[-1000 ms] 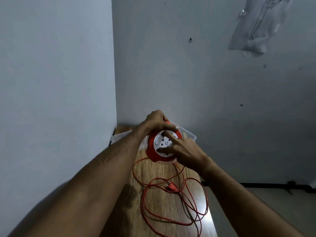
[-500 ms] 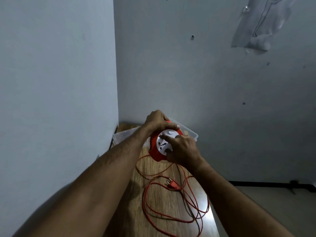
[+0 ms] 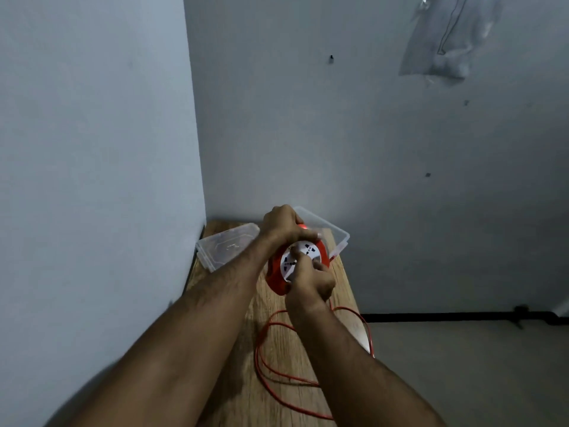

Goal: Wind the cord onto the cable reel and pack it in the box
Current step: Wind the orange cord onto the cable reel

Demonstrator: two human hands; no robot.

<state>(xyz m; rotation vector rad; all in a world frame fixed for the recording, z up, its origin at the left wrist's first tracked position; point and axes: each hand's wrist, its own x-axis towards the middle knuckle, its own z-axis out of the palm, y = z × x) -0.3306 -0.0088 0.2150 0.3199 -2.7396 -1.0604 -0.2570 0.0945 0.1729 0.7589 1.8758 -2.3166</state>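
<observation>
A red cable reel (image 3: 275, 280) with a white socket face (image 3: 309, 253) is held above the wooden table (image 3: 271, 392). My left hand (image 3: 281, 224) grips the reel's top edge. My right hand (image 3: 311, 280) lies over the lower right of the socket face, with fingers pressed on it. Loose red cord (image 3: 261, 362) lies in loops on the table below the reel, partly hidden by my right forearm. The plug is hidden. A clear plastic box (image 3: 335, 234) stands behind the reel at the table's far end.
A clear lid (image 3: 226, 249) lies to the left of the box, near the left wall. The narrow table sits in a corner between two grey walls. Its right edge drops to the floor (image 3: 477, 374). A plastic bag (image 3: 446, 38) hangs on the back wall.
My right hand has slid from the right of the socket face down to its lower edge, and the face has turned. The cord loops have shifted and the plug has gone out of sight.
</observation>
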